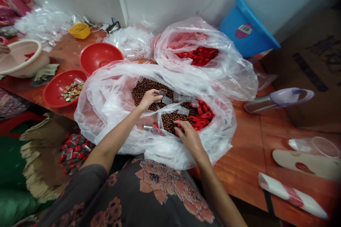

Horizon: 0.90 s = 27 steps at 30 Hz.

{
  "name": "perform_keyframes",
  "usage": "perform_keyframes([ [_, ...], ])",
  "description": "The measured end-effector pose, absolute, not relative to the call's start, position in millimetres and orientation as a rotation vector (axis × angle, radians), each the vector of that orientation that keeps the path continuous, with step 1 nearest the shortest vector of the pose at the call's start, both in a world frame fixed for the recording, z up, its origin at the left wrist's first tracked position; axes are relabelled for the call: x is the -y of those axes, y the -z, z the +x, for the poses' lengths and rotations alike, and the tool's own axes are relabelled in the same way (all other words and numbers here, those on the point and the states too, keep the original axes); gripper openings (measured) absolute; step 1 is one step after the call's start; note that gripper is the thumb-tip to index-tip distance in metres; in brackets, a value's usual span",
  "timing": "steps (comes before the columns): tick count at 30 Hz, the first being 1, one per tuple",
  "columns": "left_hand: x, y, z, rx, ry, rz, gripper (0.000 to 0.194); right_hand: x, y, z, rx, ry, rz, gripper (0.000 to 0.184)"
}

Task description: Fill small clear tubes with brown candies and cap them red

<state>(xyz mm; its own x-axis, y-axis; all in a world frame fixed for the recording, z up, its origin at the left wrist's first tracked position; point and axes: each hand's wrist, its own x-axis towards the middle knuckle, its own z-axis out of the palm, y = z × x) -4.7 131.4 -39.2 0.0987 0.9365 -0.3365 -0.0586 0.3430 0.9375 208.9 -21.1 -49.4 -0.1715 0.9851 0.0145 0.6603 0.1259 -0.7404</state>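
Note:
My left hand (pixel 150 99) is closed, with a small clear plastic container (pixel 162 93) at its fingertips, over the brown chocolate balls (pixel 145 87) in a large clear plastic bag (pixel 106 113). My right hand (pixel 188 135) has its fingers bent around a red plastic cap (pixel 177 125), partly hidden by the fingers, above the nearer heap of balls. Between the hands, clear containers (pixel 183 110) lie on the balls. Red plastic caps (pixel 204 116) with loop-like ends are piled at the bag's right. A red-capped container (pixel 151 128) rests on the bag's near fold.
Behind stands another bag (pixel 234 74) of red pieces. To the left are red bowls (pixel 99 55), one with wrapped sweets (pixel 71 91), and a pale basin (pixel 22 56) with another person's hand (pixel 3 48). A bottle (pixel 277 99) lies right; filled containers (pixel 74 152) sit below left.

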Motion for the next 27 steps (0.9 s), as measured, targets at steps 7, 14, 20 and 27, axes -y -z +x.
perform_keyframes([
  [7, -82.8, 6.1, -28.8, -1.101, -1.074, 0.813, 0.049, 18.6, 53.1, 209.5, 1.523, -0.951, -1.526, 0.044],
  [14, -55.1, -8.5, -29.3, -1.098, -1.038, 0.801, 0.04, 20.7, 66.1, 203.3, 1.355, -1.124, -1.488, 0.056],
  [20, -49.0, -13.8, -26.9, -1.15, -1.026, 0.866, 0.042, 25.0, 63.0, 199.8, 1.186, -1.253, -1.385, 0.061],
  [27, -50.2, -3.7, -18.0, -1.07, -0.977, 1.018, 0.043, 22.3, 31.4, 195.3, 0.729, -1.313, -1.199, 0.049],
])
